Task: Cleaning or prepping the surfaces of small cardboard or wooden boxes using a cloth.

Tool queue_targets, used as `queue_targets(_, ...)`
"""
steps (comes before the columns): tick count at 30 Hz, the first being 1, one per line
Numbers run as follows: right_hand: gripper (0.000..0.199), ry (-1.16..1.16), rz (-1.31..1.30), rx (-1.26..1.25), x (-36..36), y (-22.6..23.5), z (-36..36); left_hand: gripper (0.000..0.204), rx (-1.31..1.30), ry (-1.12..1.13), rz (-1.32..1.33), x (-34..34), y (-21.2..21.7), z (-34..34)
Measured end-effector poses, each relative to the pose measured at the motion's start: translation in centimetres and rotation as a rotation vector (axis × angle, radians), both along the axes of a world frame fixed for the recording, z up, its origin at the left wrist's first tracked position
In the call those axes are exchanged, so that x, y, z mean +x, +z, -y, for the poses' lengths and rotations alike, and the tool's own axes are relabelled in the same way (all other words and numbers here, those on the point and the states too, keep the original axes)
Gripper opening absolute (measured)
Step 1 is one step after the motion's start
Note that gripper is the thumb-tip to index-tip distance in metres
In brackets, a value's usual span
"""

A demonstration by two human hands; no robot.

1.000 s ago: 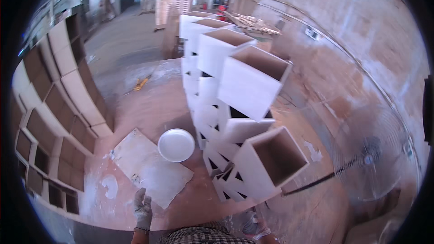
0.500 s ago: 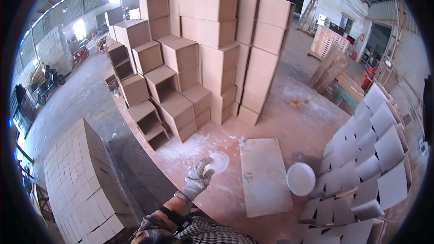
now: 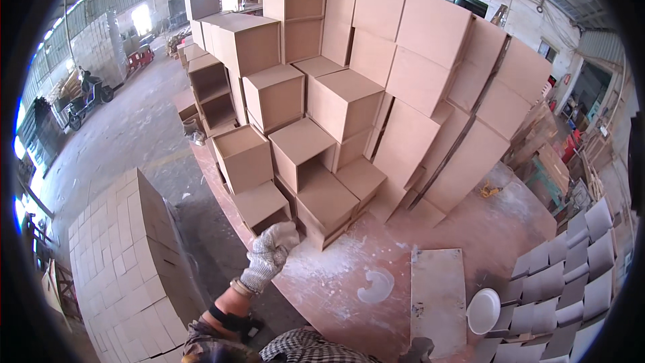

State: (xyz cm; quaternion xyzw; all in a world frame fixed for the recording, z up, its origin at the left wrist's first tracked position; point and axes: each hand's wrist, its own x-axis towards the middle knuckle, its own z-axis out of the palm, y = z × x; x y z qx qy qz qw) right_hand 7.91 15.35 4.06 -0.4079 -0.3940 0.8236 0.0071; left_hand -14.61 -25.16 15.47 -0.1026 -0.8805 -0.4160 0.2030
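Observation:
My left hand [image 3: 271, 250], in a pale knitted glove, is at the front left of a stack of brown cardboard boxes [image 3: 326, 200]. Its fingers are curled in front of the open end of the lowest near box [image 3: 259, 205]; whether they grip its edge is hidden. At the lower edge, a dark grey shape over the pale board looks like my right hand [image 3: 420, 349], its fingers not distinguishable. A whitish, curved translucent patch [image 3: 376, 286] lies on the reddish work surface [image 3: 322, 299], right of my left hand.
The pale rectangular board [image 3: 438, 296] lies flat beside a round white bowl [image 3: 483, 311]. Rows of folded grey-white card pieces [image 3: 557, 282] fill the right side. A large block of stacked flat cartons [image 3: 117, 262] stands at left. Taller boxes [image 3: 430, 47] rise behind.
My view has swung left and nearer to the boxes. My left hand has moved from beside the whitish patch to the lowest near box, its fingers now curled. The dark grey shape has appeared.

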Motion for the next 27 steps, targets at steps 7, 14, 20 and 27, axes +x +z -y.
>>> queue_targets(7, 0.025, 0.028, 0.061, 0.000, -1.6, -0.3, 1.8, 0.044, 1.131, 0.105, 0.259, -0.9, -3.0, 0.4)
queue_targets(14, 0.025, -0.050, 0.022, 0.012, -1.5, 0.2, -0.6, 0.025, 0.604, -0.092, 0.187, 0.3, 6.8, -2.0)
queue_targets(20, 0.025, -0.060, -0.047, -0.101, -1.1, -2.2, -1.3, 0.034, 0.353, -0.026, -0.165, -4.2, 10.3, -2.6)
queue_targets(27, 0.021, -0.070, -0.101, 0.111, -0.6, -0.7, -3.5, 0.045, -0.065, 0.210, -0.604, -9.7, 15.2, -2.1)
